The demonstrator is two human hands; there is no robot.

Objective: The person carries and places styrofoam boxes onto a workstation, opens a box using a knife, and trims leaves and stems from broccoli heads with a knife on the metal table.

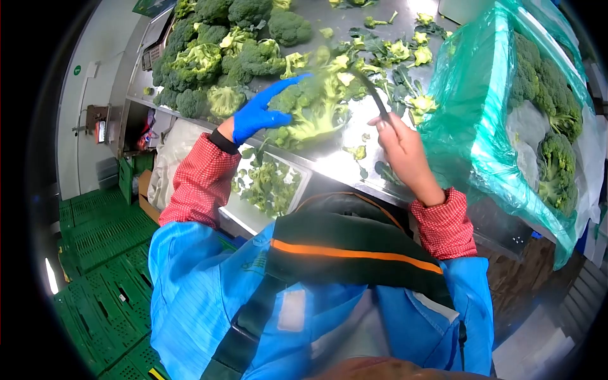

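Head: left grip (258,114) splayed, contact unclear

One knife (373,92), one glove (253,117), lol
Got one broccoli head (311,119) at the left hand (256,114), one tray (253,217) below, one green bag (465,95) right of the right hand (400,142).

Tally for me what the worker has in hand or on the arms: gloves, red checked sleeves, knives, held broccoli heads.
Blue glove: 1
Red checked sleeves: 2
Knife in the right hand: 1
Held broccoli head: 1
Total: 5
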